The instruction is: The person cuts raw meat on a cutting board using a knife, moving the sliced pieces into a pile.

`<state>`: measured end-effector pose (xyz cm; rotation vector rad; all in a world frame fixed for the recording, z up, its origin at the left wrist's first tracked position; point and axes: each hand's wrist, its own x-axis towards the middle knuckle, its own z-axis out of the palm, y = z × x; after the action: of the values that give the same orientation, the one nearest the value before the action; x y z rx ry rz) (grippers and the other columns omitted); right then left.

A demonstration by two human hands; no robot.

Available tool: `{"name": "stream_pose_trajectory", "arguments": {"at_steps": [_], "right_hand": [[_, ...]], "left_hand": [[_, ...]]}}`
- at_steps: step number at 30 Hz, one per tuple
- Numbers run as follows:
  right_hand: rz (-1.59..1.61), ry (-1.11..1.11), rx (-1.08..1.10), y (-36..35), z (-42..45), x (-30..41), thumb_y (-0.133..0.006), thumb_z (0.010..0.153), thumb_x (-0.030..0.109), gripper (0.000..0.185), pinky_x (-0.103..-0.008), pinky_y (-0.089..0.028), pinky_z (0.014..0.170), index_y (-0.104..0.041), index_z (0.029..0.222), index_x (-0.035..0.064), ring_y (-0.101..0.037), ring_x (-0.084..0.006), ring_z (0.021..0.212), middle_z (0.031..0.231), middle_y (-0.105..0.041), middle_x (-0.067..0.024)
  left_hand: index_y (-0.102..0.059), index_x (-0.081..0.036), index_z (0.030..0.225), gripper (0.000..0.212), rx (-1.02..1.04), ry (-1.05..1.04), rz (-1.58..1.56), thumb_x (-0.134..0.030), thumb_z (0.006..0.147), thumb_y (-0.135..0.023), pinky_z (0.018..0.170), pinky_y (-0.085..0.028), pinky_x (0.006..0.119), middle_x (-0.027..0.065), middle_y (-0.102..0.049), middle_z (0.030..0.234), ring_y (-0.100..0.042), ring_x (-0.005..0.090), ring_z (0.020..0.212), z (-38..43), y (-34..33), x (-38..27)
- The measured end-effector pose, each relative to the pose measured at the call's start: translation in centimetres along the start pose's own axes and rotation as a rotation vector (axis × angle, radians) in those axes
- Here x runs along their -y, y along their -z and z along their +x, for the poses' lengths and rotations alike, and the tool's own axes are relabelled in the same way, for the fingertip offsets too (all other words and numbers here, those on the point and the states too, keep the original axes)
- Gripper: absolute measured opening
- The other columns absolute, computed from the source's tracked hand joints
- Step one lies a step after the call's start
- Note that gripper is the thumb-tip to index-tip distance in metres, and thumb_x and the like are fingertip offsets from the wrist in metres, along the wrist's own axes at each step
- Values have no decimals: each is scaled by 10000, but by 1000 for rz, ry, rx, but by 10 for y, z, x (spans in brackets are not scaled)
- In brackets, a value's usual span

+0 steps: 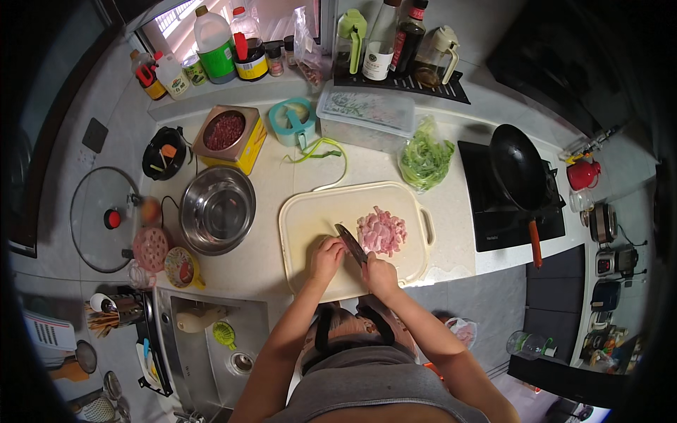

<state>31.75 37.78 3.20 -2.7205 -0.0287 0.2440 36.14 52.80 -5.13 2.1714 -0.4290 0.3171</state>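
Observation:
A kitchen knife [351,244] with a dark blade is held by its handle in my right hand [380,275], over the middle of a cream plastic cutting board [309,214]. My left hand [328,257] is beside the blade on its left, fingertips bent down to the board; a small pale bit shows near them, and whether the fingers pinch it is hidden. Cut pieces of raw pink meat [382,232] lie in a heap on the board, right of the knife. Green onion stalks [338,153] lie on the counter behind the board.
A steel bowl [217,210] stands on the left, near a box with a bowl of dark red minced food [225,130]. Bagged leafy greens [426,156] and a lidded plastic container [367,113] sit behind. A wok [517,166] rests on the cooktop at right; the sink [211,359] is front left.

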Motion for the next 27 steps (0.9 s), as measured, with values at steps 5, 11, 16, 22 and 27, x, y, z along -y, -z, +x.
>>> {"name": "stream_pose_trajectory", "arguments": {"at_steps": [5,11,16,22,27], "right_hand": [[-55,22,2,-13,7,4,-529,795,163,193,-425,-483,474,-474,791,-22,-591,-353,509,575,-585,-195],[-96,1,16,-17,38,18,-536,756,141,180,-407,-500,489,-488,814,-24,-613,-344,539,604,-601,-200],[-45,-52,7,-20,33,15,-556,716,111,180,-402,-509,492,-491,813,-26,-626,-341,566,630,-610,-213],[-11,-73,78,-24,19,6,-533,803,180,224,-451,-489,519,-480,845,-33,-602,-378,568,625,-595,-222],[89,-67,-99,-30,56,22,-522,804,144,189,-458,-484,506,-481,850,-35,-596,-380,559,618,-588,-224]], "left_hand": [[-618,-34,769,109,-30,-22,26,3,668,-636,700,-487,342,78,-594,855,-585,262,801,2,2,-2],[-624,-36,774,138,-39,24,56,17,647,-627,742,-489,349,80,-604,882,-588,270,841,2,-1,-2],[-626,-29,772,129,-38,11,79,9,649,-627,760,-484,354,78,-603,876,-583,270,849,-2,-3,6],[-624,-36,771,108,-46,-7,59,-30,663,-630,780,-469,363,70,-591,885,-571,269,849,-3,-4,2],[-629,-42,776,116,-1,2,118,-34,661,-631,777,-469,364,68,-590,884,-571,269,849,2,-6,4]]}}
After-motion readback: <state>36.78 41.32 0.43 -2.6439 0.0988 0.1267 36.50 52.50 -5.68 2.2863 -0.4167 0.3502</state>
